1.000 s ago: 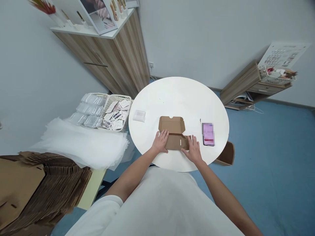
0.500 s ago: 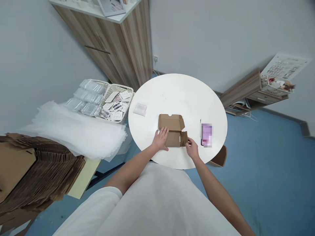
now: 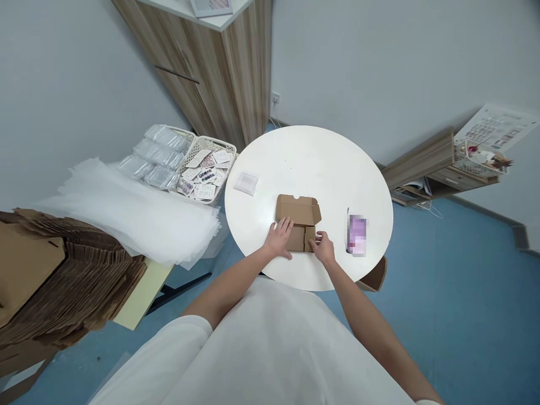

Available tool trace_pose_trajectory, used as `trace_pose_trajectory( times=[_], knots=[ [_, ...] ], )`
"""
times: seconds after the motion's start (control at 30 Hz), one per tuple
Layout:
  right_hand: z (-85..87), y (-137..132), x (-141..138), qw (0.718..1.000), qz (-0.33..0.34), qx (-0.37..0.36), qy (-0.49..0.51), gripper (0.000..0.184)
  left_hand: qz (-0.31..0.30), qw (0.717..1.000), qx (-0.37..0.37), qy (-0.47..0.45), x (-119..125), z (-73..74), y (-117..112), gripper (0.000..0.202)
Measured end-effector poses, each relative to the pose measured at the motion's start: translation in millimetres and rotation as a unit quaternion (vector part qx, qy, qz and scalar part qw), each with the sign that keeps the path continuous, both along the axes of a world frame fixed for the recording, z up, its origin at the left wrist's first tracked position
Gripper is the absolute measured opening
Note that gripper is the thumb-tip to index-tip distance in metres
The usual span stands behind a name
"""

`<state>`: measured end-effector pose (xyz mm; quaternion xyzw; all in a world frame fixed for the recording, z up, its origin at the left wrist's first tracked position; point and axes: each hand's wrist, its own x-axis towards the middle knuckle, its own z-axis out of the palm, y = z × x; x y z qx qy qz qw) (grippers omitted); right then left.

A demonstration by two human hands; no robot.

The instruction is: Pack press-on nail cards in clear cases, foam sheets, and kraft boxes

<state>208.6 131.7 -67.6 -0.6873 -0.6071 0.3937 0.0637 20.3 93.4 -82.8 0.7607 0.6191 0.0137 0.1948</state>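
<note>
box (image 3: 301, 221) lies open on the worktop (image 3: 307, 273), close to the person, its lid (image 3: 297, 209) laid back on the far side. half a second ago the flap (image 3: 310, 233) at its right end stuck outward; now it is folded in over the base (image 3: 296, 243). that end seems to be taking shape, though the lid remains unfolded. left hand (image 3: 278, 239) rests with fingers spread across the box's left part, as before, probably steadying it. right hand (image 3: 324, 248) is half-curled at the flap, thumb over it; whether it pinches or only presses, i cannot tell. pouch (image 3: 246, 183) lies well apart, untouched.
</note>
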Motion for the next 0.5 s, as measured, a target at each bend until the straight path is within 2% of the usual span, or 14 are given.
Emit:
trace_pose_trajectory(
  times=[0.17, 0.23, 0.33, 0.4, 0.5],
  knots=[
    [-3.7, 6.9, -2.8, 0.992, 0.053, -0.015, -0.116, 0.014, 0.0, 0.999, 0.017, -0.039, -4.9, 4.4, -2.0, 0.121],
    [-5.1, 7.2, -3.9, 0.99, 0.061, -0.015, -0.129, 0.012, 0.002, 0.997, 0.043, -0.065, -9.6, 9.1, -6.3, 0.105],
    [-7.0, 6.5, -5.3, 0.99, 0.064, -0.016, -0.126, 0.013, 0.013, 0.988, 0.099, -0.116, -17.4, 14.5, -19.1, 0.07],
    [-8.2, 5.7, -5.8, 0.99, 0.065, -0.016, -0.124, 0.016, 0.063, 0.978, 0.128, -0.154, -21.6, 14.3, -29.8, 0.055],
    [-9.8, 3.8, -6.4, 0.989, 0.068, -0.012, -0.128, 0.024, 0.215, 0.947, 0.114, -0.208, -25.1, 6.7, -42.2, 0.052]
  ],
)
